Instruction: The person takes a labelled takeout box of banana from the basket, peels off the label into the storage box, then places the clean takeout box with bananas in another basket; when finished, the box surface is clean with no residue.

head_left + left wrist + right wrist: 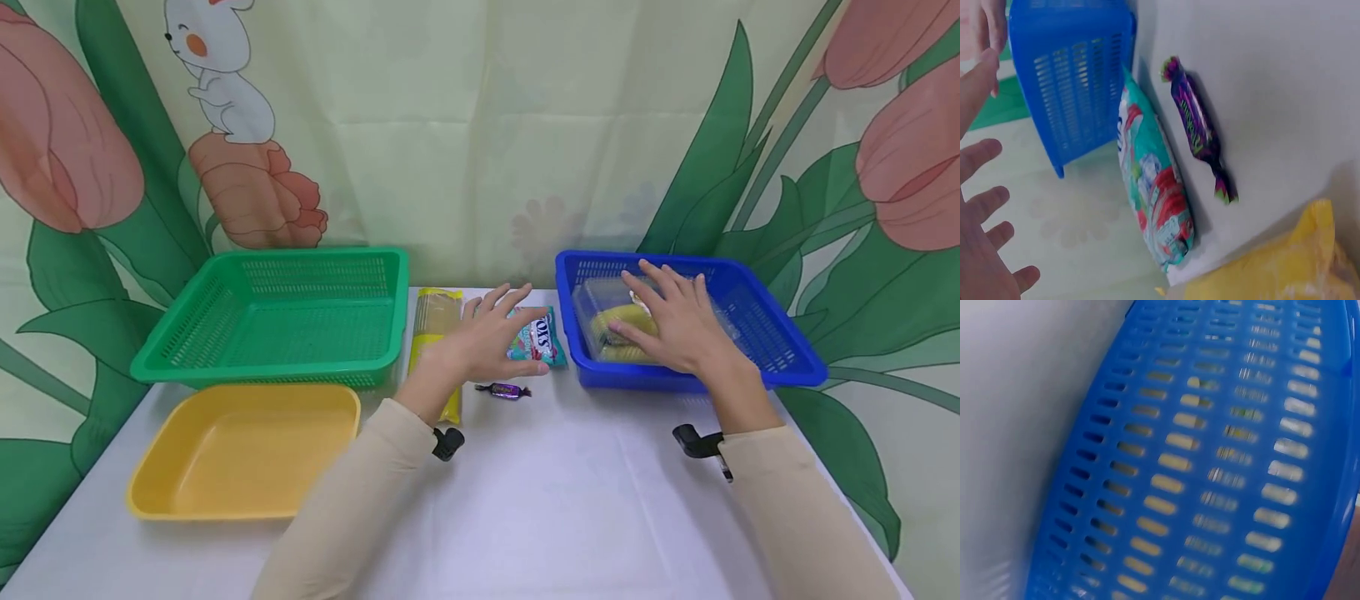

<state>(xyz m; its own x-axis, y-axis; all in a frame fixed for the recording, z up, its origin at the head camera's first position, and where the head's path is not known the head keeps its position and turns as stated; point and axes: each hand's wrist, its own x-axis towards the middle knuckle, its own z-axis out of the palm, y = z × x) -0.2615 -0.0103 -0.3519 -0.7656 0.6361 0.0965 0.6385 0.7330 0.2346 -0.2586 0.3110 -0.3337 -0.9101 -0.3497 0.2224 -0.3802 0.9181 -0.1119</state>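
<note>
White cloth is covering the table (pixel 570 500), and a curtain printed with tulips and a rabbit is hanging behind it. At the centre, the left hand (pixel 487 337) is hovering with its fingers spread and straight, gripping nothing; its fingertips are reaching over the near left edge of a teal snack bag (pixel 538 337), which is lying flat just left of the blue basket (pixel 780 350). A purple candy (pixel 504 390) is lying just near of the bag, close under the thumb. A yellow noodle packet (pixel 435 321) is lying left of the hand, between it and the green basket (pixel 285 312).

The right hand (pixel 671 325) is resting palm down, fingers straight, on a clear box of corn (pixel 618 329) inside the blue basket, pressing rather than curling round it.

The left wrist view is showing what the head view hides: a clear gap between the open fingers (pixel 985 206) and the snack bag (pixel 1154 181), with the candy (pixel 1196 125) apart from the bag and the blue basket wall (pixel 1069 81) almost touching the bag's end. The right wrist view is showing only the blurred slotted basket wall (pixel 1210 469) and a strip of table.

A yellow tray (pixel 247 446) is sitting near left. Bare cloth is lying open toward the near edge between the forearms.
</note>
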